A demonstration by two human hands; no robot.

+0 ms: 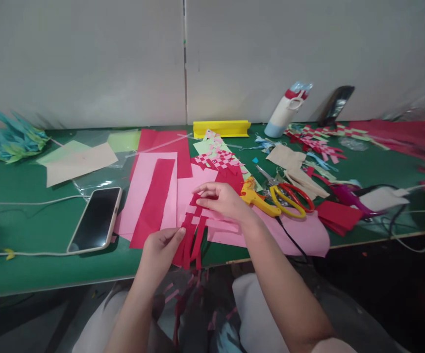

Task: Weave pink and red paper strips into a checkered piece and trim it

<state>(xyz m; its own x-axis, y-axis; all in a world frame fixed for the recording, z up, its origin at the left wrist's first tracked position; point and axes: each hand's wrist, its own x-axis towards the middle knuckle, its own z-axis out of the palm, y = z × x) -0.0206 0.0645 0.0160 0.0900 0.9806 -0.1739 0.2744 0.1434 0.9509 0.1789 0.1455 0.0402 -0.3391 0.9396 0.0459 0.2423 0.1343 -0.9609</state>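
Note:
A small weave of red and pink paper strips [196, 220] lies near the table's front edge, its red ends hanging toward me. My left hand [162, 245] pinches one of the red strips at the lower left of the weave. At its top, the thumb and fingers of my right hand [219, 198] close on the woven paper. Pink strip ends stick out to the right, beneath my right wrist. Left of the weave, a red paper strip [155, 201] rests on a pink sheet [135, 196]. Finished-looking checkered paper pieces [219, 159] lie beyond my hands.
A yellow glue gun [260, 201] and scissors [289, 198] lie right of my right forearm. A phone [96, 220] with a white cable is at the left. At the back stand a yellow folded strip [221, 129], a white bottle [286, 113] and a dark phone [337, 105].

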